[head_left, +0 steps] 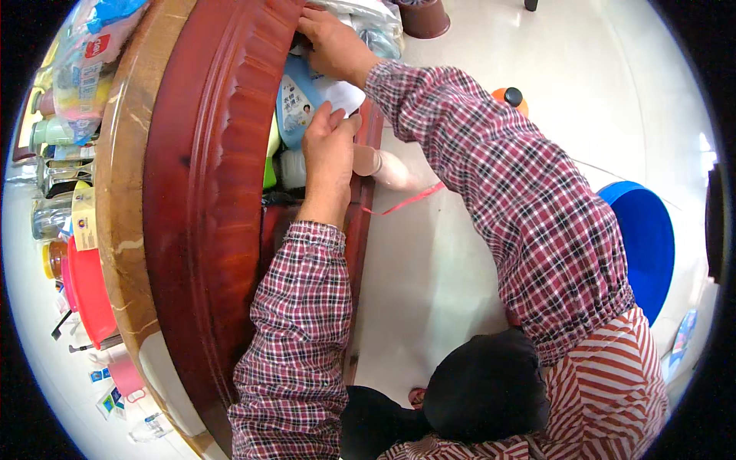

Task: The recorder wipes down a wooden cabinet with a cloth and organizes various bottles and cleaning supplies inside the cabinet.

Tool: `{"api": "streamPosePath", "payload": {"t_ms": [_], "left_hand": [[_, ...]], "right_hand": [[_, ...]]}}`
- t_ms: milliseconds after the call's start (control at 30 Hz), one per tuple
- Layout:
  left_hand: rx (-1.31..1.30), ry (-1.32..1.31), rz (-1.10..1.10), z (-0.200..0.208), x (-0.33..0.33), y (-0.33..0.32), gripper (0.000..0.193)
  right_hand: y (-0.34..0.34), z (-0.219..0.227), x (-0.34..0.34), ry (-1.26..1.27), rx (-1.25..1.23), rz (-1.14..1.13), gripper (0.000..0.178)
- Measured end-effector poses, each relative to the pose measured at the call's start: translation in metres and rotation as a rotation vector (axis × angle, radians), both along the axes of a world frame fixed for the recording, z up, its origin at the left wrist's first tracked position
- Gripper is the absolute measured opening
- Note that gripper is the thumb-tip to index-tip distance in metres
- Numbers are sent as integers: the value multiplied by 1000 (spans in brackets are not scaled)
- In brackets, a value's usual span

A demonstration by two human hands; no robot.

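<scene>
In the head view my left hand (330, 157) is over the opening of a dark red wooden cabinet (215, 153). Its thumb and fingers are apart and bent, beside a blue bottle (295, 103) with a printed label and a smooth white item (345, 96). My right hand (337, 44) reaches in at the far end of the opening. Its fingertips go behind the cabinet's edge, so whatever they touch is hidden. Something bright green (270, 157) and a clear plastic container (292, 170) sit below the bottle. A pale pinkish cylinder (367, 161) lies right of my left hand.
Left of the cabinet runs a brown stone counter edge (123, 192), with a red basin (90, 295), a pink mug (125, 377), jars and bags beyond. On the pale floor are a blue tub (652, 245), a brown pot (424, 19) and a red ribbon (406, 202). My knee (487, 387) is close by.
</scene>
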State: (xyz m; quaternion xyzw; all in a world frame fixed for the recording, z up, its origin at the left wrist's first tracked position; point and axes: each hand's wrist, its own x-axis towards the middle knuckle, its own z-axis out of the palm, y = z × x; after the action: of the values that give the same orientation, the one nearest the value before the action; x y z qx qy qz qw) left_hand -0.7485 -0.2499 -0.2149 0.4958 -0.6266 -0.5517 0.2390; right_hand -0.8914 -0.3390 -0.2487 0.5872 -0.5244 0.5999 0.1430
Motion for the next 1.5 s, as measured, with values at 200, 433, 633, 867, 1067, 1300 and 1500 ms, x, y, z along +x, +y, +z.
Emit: {"api": "streamPosePath", "payload": {"t_ms": [200,433,633,867,1067,1300,1500], "left_hand": [[-30,22,4,-3,4,0,53],[-22,17,-56,-2,10,5,46],[-47,-3,-71,-12,22,11,46],[-326,-71,-48,-64,48,45,83],[-147,-39,52,-97,30,47,76],[-204,-86,131,-137,16,43,68],[-287,-42,132,-150,16,48,54]], "right_hand": [[23,-5,15,-287,25,-32,43],[34,-10,15,-245,28,-71,38],[51,-11,15,-339,82,-50,36],[114,-1,-11,-771,408,231,26],[148,-32,-13,-1173,608,226,26],[168,-18,2,-1414,558,238,28],[197,-11,19,-1501,417,134,28]]}}
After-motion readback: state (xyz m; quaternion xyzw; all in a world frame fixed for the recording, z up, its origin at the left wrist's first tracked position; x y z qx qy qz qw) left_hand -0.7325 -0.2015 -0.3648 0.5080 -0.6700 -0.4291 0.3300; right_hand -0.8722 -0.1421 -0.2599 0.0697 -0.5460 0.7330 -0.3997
